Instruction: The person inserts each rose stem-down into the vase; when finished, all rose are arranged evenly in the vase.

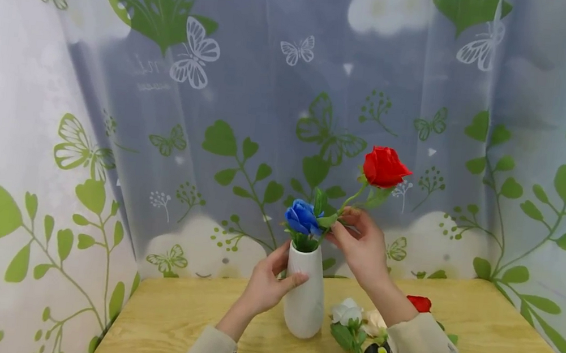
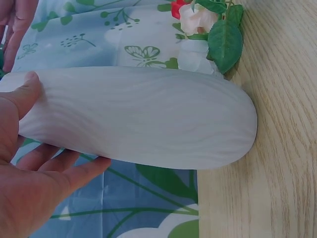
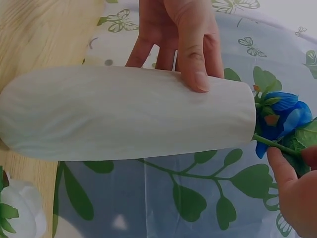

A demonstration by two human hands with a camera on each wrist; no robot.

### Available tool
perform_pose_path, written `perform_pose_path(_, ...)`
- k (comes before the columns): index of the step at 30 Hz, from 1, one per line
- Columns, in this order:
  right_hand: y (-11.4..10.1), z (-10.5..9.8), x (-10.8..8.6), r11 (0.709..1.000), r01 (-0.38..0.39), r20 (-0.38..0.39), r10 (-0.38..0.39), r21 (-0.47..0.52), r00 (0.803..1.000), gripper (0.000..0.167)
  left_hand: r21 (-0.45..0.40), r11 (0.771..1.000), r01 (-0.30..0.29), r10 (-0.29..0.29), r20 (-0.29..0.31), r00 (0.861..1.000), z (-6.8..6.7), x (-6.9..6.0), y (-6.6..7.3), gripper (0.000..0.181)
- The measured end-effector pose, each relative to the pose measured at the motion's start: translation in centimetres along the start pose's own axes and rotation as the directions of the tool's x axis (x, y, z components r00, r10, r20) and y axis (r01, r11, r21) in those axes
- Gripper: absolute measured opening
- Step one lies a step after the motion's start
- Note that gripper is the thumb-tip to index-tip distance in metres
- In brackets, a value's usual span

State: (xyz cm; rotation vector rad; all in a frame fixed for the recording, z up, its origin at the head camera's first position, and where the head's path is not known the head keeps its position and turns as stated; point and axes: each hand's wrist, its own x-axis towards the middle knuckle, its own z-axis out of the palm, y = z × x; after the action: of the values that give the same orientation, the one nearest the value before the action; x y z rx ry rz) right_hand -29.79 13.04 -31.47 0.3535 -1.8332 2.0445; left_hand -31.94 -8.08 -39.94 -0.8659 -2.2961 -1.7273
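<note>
A white ribbed vase [image 1: 304,301] stands upright on the wooden table. Around its upper part, my left hand [image 1: 270,283] holds it, thumb on the near side and fingers behind. A blue rose [image 1: 303,217] sits in the vase mouth with its bloom just above the rim. My right hand [image 1: 360,243] pinches the green stem [image 3: 270,142] of a red rose [image 1: 386,167] just above the rim. That stem's lower end enters the mouth, and its bloom leans up to the right. How deep the stem reaches is hidden by the vase.
Right of the vase, a white rose [image 1: 346,311], a peach rose [image 1: 374,323] and another red rose [image 1: 419,304] lie on the table [image 1: 172,313], partly behind my right forearm. A printed curtain [image 1: 248,110] with leaves and butterflies hangs behind the table.
</note>
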Motion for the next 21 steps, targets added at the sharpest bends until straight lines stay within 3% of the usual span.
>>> perform_pose_path(3,0.1,0.1,-0.1,1.000,0.014,0.020,-0.014,-0.009,1.000,0.031,0.004,1.000,-0.002,0.002,-0.001,1.000,0.2,0.0,0.1,0.080)
perform_pose_path(8,0.6,0.6,-0.2,0.994,-0.008,0.051,0.014,-0.108,0.999,0.028,0.014,1.000,0.020,-0.020,-0.002,1.000,0.2,-0.1,0.3,0.080)
perform_pose_path(12,0.9,1.1,-0.1,0.983,-0.005,0.011,0.007,-0.182,1.000,0.027,0.012,1.000,0.015,-0.015,0.001,1.000,0.0,0.0,0.4,0.079)
perform_pose_path(17,0.9,1.5,-0.4,0.943,0.038,-0.035,-0.053,-0.332,0.998,0.029,0.004,1.000,0.012,-0.012,-0.007,1.000,-0.1,0.1,0.7,0.079)
perform_pose_path(21,1.6,1.7,-1.1,0.928,-0.032,-0.053,0.013,-0.372,0.998,0.028,0.013,1.000,0.021,-0.022,0.008,1.000,0.0,-0.2,0.6,0.079)
